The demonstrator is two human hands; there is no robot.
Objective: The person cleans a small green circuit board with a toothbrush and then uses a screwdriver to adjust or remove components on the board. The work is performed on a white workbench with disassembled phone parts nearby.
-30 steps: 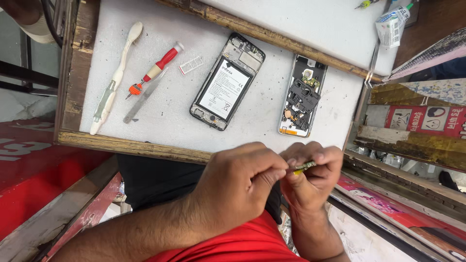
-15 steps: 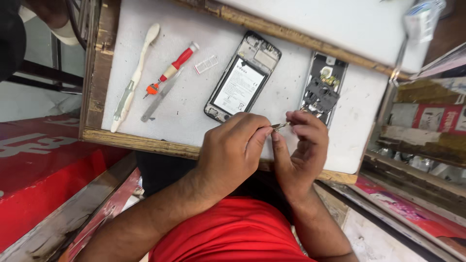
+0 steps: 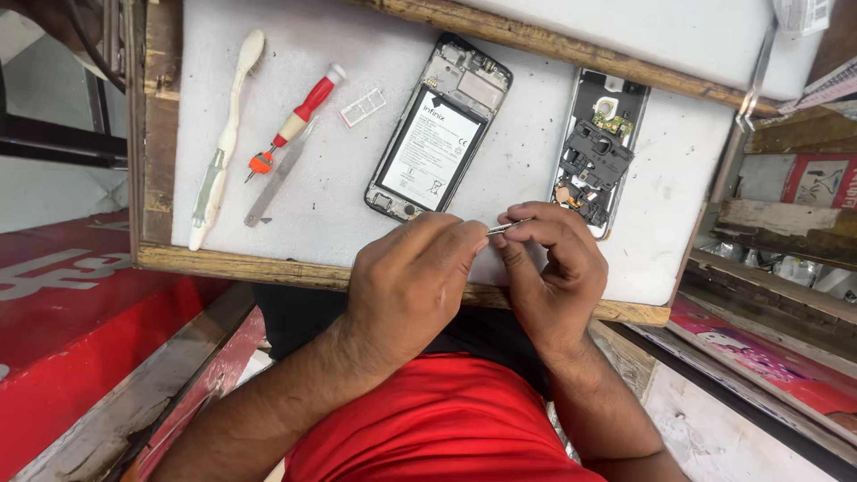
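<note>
Both hands, L (image 3: 406,281) & R (image 3: 553,277), now raised over tray edge (image 3: 268,266) vs. prior frames, pinching small metal tool (image 3: 507,227) nr opened phone (image 3: 437,129).

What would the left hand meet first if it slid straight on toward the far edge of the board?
Probably the opened phone with its battery showing, lying flat just beyond the left hand. The small metal piece pinched between both hands sits off to the side. Depth is hard to judge.
</note>
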